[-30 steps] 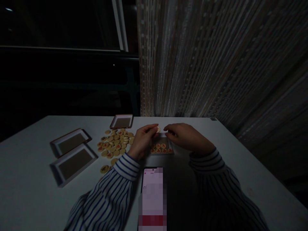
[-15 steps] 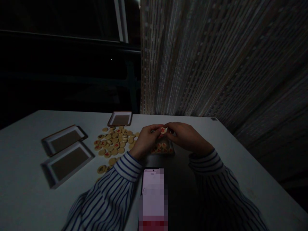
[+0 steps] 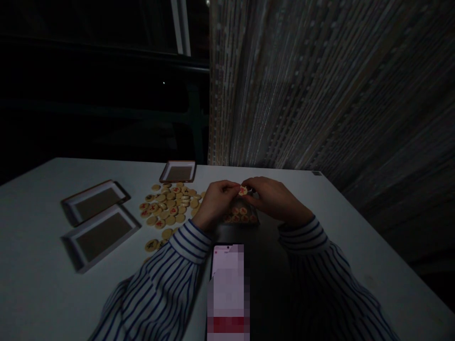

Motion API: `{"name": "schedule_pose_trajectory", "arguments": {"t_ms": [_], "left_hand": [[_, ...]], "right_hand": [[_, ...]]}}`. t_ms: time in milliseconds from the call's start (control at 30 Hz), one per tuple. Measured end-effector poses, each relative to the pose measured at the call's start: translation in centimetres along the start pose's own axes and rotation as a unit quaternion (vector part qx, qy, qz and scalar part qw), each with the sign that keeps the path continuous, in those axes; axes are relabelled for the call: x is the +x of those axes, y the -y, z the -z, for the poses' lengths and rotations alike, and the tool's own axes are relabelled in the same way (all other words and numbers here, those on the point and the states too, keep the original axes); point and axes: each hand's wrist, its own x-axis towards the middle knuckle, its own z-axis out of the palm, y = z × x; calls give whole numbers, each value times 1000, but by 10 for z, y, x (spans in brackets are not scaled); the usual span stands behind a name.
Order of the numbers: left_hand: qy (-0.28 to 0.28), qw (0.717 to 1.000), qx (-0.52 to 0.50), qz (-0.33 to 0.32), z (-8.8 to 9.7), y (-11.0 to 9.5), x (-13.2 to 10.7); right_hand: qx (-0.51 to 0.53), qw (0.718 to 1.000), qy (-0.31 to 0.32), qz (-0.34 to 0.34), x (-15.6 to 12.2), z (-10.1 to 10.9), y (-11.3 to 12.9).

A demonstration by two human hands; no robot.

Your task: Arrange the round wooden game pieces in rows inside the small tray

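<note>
My left hand (image 3: 216, 201) and my right hand (image 3: 273, 199) meet over a small tray (image 3: 241, 215) with a row of round wooden game pieces in it. Both hands pinch one round piece with a red mark (image 3: 243, 191) between their fingertips, just above the tray's far edge. A loose pile of similar pale discs (image 3: 168, 208), some marked red and some black, lies on the white table (image 3: 42, 284) to the left of my left hand. Both sleeves are striped.
Two shallow rectangular trays (image 3: 101, 234) (image 3: 93, 200) lie at the left, a smaller one (image 3: 177, 171) behind the pile. A lit phone (image 3: 228, 289) stands near me between my forearms. A beaded curtain (image 3: 302, 85) hangs behind the table; the right table edge is close.
My left hand brought a disc from its own fingertips toward my right hand; now both hands pinch it together. The view tilted slightly.
</note>
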Motion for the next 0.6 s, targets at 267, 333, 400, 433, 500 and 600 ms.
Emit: {"name": "schedule_pose_trajectory", "arguments": {"t_ms": [267, 333, 400, 433, 500, 600], "left_hand": [[25, 999, 42, 9, 1, 1, 0], [30, 995, 98, -3, 4, 6, 3], [24, 981, 187, -43, 9, 10, 4], [27, 970, 236, -60, 12, 12, 5], [42, 940, 329, -79, 17, 13, 4], [65, 896, 432, -83, 23, 12, 2]], "right_hand": [[-17, 1000, 10, 6, 0, -2, -1], [-29, 999, 16, 0, 0, -3, -3], [-43, 999, 24, -9, -1, -3, -5], [-51, 998, 29, -13, -1, -4, -6], [-65, 997, 43, -25, -1, -4, -8], [-88, 993, 68, -40, -2, -5, -10]]}}
